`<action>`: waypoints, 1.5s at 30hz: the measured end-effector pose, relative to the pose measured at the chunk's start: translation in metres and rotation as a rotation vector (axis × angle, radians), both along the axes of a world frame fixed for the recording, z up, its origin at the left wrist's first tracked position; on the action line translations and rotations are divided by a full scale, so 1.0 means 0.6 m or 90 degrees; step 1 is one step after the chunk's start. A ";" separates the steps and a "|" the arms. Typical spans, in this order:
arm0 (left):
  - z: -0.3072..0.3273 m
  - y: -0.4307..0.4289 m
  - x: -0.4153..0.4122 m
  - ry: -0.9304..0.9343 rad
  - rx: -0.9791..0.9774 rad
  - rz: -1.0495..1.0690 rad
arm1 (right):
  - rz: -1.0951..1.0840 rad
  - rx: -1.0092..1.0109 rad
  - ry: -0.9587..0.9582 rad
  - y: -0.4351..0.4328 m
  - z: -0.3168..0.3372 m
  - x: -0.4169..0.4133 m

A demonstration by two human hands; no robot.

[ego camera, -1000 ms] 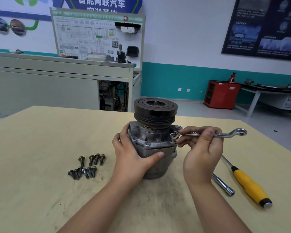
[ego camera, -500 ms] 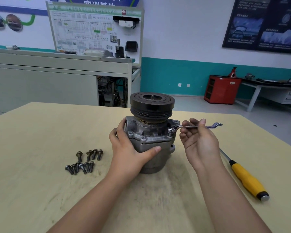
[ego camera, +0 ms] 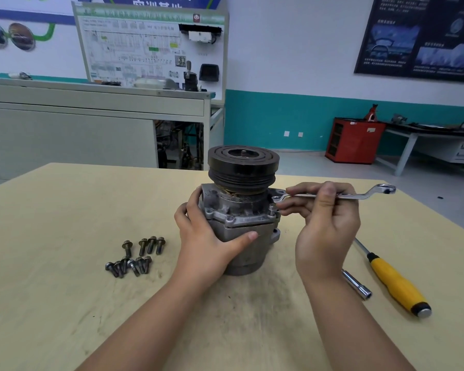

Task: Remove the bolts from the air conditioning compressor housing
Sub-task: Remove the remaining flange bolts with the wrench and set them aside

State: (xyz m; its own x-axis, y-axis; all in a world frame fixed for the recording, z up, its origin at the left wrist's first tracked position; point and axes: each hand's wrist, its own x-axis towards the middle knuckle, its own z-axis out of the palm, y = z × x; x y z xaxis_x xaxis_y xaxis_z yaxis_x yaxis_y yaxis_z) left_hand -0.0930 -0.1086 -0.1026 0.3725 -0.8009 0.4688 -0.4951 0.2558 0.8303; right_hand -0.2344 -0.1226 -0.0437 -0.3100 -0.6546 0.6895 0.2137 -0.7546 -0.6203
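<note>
Left hand point(ego camera: 206, 236) steadies compressor point(ego camera: 241, 210); right hand point(ego camera: 324, 226) holds wrench point(ego camera: 343, 195).

Bare table point(ego camera: 51, 223) wide open far left, loose bolts point(ego camera: 134, 257) strewn left of the compressor point(ego camera: 241, 236), left hand point(ego camera: 206, 239) blocking its left flank, right hand point(ego camera: 324, 231) and wrench point(ego camera: 332, 195) crowding the right, socket bar point(ego camera: 356, 283) and yellow-handled driver point(ego camera: 397, 285) lying beyond.

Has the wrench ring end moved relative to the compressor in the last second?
Yes. The wrench ring end has risen. It sat on the bolt at the compressor flange; now it hovers just above it.
</note>
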 end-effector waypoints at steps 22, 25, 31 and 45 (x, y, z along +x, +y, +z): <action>0.000 -0.001 0.000 -0.003 0.001 0.003 | -0.190 -0.155 0.148 -0.009 -0.036 0.014; -0.001 -0.001 0.001 -0.003 0.000 -0.001 | -0.230 -0.213 0.220 -0.012 -0.041 0.012; 0.001 0.000 0.000 -0.002 -0.001 0.000 | -0.149 -0.100 0.076 -0.008 -0.031 0.018; 0.001 0.003 0.000 0.001 0.009 -0.001 | 0.250 0.214 -0.131 -0.044 -0.007 -0.024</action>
